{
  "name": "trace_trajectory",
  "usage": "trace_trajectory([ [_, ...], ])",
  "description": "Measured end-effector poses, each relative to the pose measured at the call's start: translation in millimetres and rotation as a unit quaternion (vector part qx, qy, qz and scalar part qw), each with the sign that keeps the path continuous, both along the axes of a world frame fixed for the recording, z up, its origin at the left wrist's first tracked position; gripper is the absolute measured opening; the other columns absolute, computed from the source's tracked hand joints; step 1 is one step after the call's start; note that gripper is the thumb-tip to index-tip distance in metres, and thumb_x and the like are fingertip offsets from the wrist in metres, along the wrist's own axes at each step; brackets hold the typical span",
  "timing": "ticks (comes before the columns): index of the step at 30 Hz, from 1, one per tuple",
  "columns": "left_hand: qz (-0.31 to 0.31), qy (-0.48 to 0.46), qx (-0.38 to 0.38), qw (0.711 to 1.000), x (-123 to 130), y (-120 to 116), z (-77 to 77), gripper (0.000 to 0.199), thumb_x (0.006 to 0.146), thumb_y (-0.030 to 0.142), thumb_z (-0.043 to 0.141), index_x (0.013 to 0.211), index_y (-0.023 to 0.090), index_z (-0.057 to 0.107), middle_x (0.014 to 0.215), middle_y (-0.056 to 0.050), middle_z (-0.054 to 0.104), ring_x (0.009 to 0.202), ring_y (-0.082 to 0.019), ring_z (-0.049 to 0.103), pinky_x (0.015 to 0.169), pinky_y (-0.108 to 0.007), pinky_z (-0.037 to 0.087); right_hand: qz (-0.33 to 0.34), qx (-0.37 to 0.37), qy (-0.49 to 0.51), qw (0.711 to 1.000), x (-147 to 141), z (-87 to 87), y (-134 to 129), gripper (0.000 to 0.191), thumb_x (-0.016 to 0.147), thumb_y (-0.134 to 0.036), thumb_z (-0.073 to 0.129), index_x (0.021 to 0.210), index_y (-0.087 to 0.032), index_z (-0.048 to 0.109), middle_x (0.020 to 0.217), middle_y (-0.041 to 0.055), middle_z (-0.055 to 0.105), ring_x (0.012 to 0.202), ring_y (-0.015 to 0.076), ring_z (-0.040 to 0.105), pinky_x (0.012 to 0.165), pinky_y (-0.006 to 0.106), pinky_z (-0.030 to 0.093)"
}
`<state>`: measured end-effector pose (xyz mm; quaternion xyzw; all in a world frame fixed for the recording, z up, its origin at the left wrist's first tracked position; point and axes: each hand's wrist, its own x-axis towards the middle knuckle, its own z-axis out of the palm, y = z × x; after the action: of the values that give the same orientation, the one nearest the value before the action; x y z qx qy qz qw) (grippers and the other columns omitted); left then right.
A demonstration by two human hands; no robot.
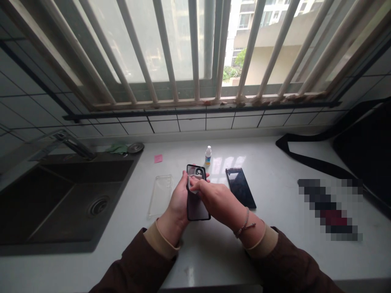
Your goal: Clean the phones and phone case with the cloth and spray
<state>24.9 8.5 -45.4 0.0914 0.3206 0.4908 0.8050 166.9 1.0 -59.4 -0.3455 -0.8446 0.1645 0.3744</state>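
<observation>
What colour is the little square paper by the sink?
Pink, seen in the head view.

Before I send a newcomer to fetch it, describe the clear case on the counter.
Start at the dark sink and look just right, onto the white counter. The clear case lies there, nearer than the pink note. Its edges are colourless, unlike the black-rimmed case in the left hand.

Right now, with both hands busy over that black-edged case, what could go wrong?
The right hand, holding a white cloth, is close beside the dark phone, so its wrist might nudge it. The small bottle stands just beyond the black-edged case; a knock could tip it. The case might slip, as the left hand alone seems to support it.
</observation>
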Motion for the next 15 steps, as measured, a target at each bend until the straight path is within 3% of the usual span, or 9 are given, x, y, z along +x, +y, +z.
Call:
trace_trajectory([
  [6, 0.044, 0.073, 0.018, 0.996, -14.6, 8.8, -0.8, 0.066, 0.108, 0.058, 0.040, 0.124, 0.003, 0.073, 0.094, -0.019, 0.079, 0.069, -0.024, 0.076, 0.069, -0.035, 0.065, 0.080, -0.028, -0.007, 0.996, -1.3, 4.6, -8.9, 0.018, 0.108, -0.015, 0.051, 0.120, -0.023, 0.063, 0.130, 0.0091, 0.078, 0.111, 0.0226, 0.080, 0.097, 0.034, 0.064],
  [10, 0.087, 0.075, 0.030, 0.993, -24.7, 14.7, -2.9, 0.062, 0.109, 0.055, 0.039, 0.121, 0.006, 0.075, 0.101, -0.019, 0.080, 0.076, -0.025, 0.078, 0.071, -0.037, 0.066, 0.097, -0.064, -0.024, 0.993, 1.0, 12.6, -16.1, 0.018, 0.108, -0.018, 0.054, 0.119, -0.025, 0.065, 0.110, 0.0045, 0.082, 0.097, 0.0214, 0.081, 0.085, 0.031, 0.063],
  [15, 0.082, 0.059, 0.053, 0.993, -31.6, 16.0, -2.5, 0.060, 0.109, 0.056, 0.042, 0.122, 0.007, 0.075, 0.102, -0.019, 0.080, 0.080, -0.027, 0.078, 0.073, -0.040, 0.067, 0.150, -0.152, 0.041, 0.976, 6.5, 25.7, -17.3, 0.018, 0.107, -0.020, 0.055, 0.120, -0.025, 0.067, 0.108, 0.0021, 0.081, 0.094, 0.0191, 0.079, 0.084, 0.029, 0.061],
])
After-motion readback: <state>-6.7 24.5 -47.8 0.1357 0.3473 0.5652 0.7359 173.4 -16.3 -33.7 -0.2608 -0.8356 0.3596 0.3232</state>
